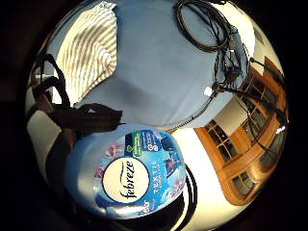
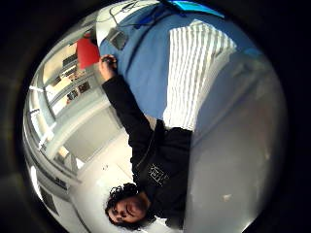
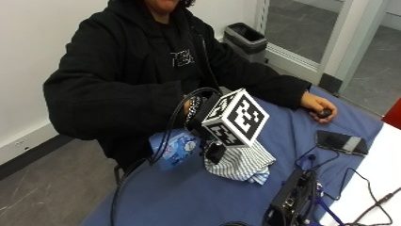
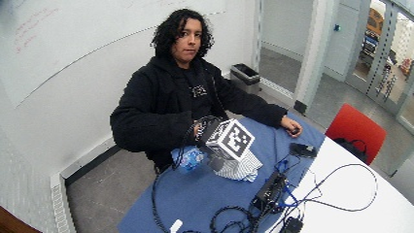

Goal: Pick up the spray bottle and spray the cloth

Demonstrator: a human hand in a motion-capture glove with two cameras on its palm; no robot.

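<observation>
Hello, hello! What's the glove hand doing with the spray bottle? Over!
Right hand mostly hidden behind its rig, grip unclear. Spray bottle close at its palm, beside the striped cloth. Cloth on the blue table cover. Nothing between them.

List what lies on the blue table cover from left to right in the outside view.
Spray bottle → striped cloth → black box with cables → phone. The person's bare hand rests farther back, above the phone.
</observation>
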